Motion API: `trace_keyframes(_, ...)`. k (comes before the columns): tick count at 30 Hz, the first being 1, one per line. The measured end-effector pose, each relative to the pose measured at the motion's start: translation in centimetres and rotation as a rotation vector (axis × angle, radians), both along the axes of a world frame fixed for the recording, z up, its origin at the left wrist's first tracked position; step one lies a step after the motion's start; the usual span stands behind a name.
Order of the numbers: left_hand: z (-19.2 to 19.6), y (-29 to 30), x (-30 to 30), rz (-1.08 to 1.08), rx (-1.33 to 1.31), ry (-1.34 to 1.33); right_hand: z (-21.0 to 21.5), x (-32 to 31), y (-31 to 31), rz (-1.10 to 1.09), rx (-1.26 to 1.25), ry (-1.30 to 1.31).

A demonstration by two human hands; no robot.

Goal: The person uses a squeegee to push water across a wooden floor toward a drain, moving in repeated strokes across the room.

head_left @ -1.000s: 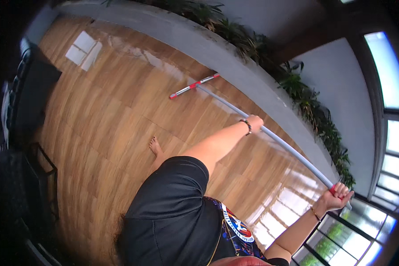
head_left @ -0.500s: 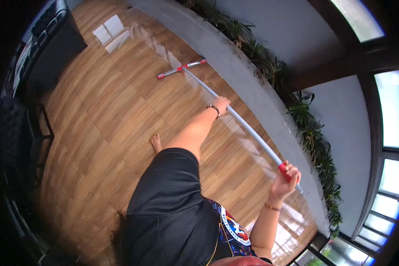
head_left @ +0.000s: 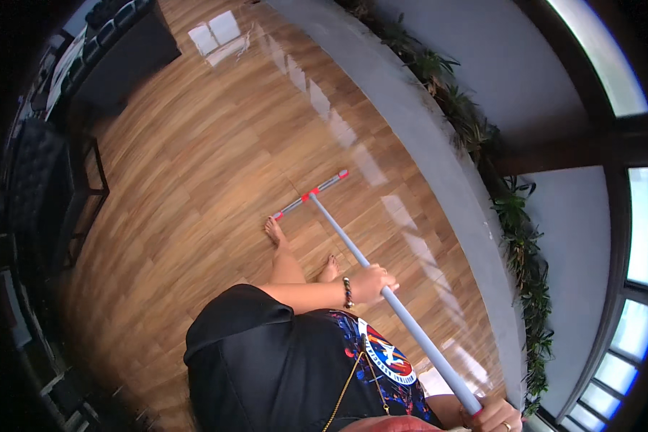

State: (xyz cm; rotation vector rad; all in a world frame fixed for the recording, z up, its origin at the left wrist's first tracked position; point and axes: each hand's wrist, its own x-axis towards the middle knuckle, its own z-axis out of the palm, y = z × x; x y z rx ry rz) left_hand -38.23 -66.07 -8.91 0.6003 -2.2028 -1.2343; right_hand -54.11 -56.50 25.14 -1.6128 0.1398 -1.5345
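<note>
My left hand (head_left: 373,283), a beaded bracelet at its wrist, is closed around the middle of the grey pole of a floor squeegee (head_left: 417,331). At the pole's upper end, by its red grip, my right hand (head_left: 498,416) is wrapped round it near the lower right edge, with a ring on one finger. The squeegee's wide head (head_left: 309,195), grey with red ends and a red centre joint, lies on the wood-look floor (head_left: 194,194). Its left end is right by the toes of one bare foot (head_left: 273,230); a second bare foot (head_left: 330,269) is closer to my body.
A grey raised ledge (head_left: 425,137) curves along the right, with a row of green plants (head_left: 515,216) behind it. Black tufted seats (head_left: 43,173) and a dark-framed stand (head_left: 97,173) are at left. Window light reflects off the shiny floor.
The squeegee head has been drawn back from beside the ledge to near my feet. Both hands have come closer to my body with the pole, and the view has shifted.
</note>
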Motion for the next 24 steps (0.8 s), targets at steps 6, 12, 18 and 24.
trace_keyframes(6,-4.0,-13.2,6.6,0.319,-0.145,0.056,-5.3,8.4,-10.6,-0.112,-0.048,-0.14)
trace_keyframes(12,-8.9,-28.2,13.9,0.389,-0.211,0.082,-11.5,17.4,-20.8,-0.432,-0.075,-0.139)
trace_keyframes(18,-11.6,-39.6,18.4,0.462,-0.278,0.037,-15.2,23.3,-28.6,-0.671,0.039,-0.001)
trace_keyframes(24,-3.3,-34.8,14.6,0.153,-0.367,0.14,-6.2,19.6,-24.9,-0.841,-0.077,-0.092)
